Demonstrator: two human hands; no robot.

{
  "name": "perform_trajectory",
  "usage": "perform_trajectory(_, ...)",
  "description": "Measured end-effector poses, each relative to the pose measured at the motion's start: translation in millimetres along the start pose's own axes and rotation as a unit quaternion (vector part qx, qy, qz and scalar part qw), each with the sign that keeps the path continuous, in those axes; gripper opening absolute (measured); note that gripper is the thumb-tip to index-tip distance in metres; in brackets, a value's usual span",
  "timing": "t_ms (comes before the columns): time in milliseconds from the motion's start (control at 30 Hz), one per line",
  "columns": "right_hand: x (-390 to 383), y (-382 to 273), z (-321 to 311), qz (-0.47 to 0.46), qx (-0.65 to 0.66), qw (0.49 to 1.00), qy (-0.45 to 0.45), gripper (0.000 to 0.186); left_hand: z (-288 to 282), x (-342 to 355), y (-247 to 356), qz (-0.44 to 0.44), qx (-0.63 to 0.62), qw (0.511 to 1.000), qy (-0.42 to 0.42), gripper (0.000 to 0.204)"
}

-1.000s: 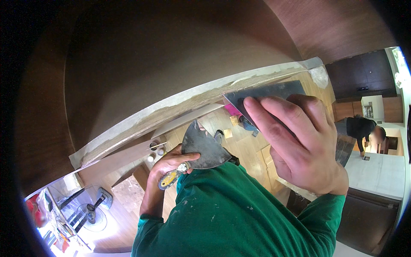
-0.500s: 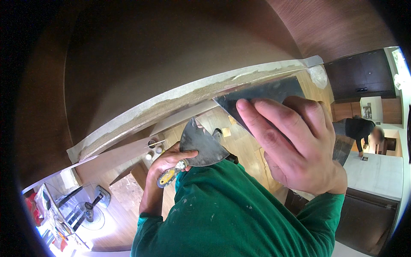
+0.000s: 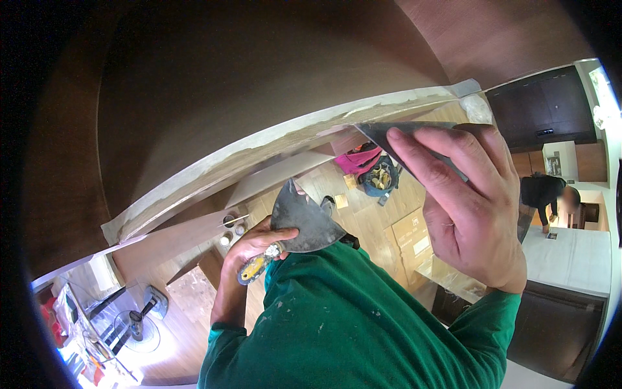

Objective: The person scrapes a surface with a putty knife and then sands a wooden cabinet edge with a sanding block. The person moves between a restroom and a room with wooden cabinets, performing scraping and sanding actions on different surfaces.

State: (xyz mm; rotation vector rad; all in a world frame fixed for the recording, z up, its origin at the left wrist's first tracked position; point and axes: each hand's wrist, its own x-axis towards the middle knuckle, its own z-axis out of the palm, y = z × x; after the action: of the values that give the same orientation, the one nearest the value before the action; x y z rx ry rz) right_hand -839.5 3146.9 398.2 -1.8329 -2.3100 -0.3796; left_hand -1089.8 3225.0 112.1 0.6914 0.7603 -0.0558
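My right hand (image 3: 472, 201) pinches a flat dark spreader blade (image 3: 379, 134), thumb hidden behind it. Its far edge meets the underside of the pale, putty-smeared edge strip (image 3: 272, 137) that borders a large brown panel (image 3: 272, 71). Lower and to the left, my left hand (image 3: 251, 241) grips a wide putty knife (image 3: 303, 219) with a yellow and black handle. The grey triangular metal of that knife lies face up in front of my green shirt, apart from the panel. Whitish residue clings where blade and handle join.
On the wooden floor below are small containers (image 3: 227, 239) with a stick across them, a dark bag (image 3: 379, 178) beside pink cloth, and a cardboard sheet (image 3: 411, 236). A fan (image 3: 136, 325) stands lower left. Another person (image 3: 543, 193) bends over a white counter (image 3: 570, 259) at right.
My right hand has shifted right and turned the spreader blade to a steeper, more edge-on angle, uncovering the bag and pink cloth. My left hand and the putty knife stay in place.
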Motion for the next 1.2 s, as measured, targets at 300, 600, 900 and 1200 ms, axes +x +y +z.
perform_trajectory(300, -5, -11, 2, -0.03, -0.028, 0.999, -0.023, 0.057, 9, -5, 1, 0.017, -0.009, 1.0, 0.021, 0.056)
perform_trajectory(600, 3, -11, -14, 0.02, -0.009, 0.999, -0.032, 0.057, 5, -9, -5, 0.018, -0.011, 1.0, 0.009, 0.058)
perform_trajectory(900, 16, -34, -12, -0.002, 0.015, 0.998, -0.059, 0.055, -1, -16, -16, 0.033, -0.021, 0.999, 0.012, 0.062)
perform_trajectory(1200, 7, -46, -21, -0.008, 0.019, 1.0, -0.021, 0.055, 0, -30, -15, 0.021, -0.037, 0.999, 0.011, 0.063)
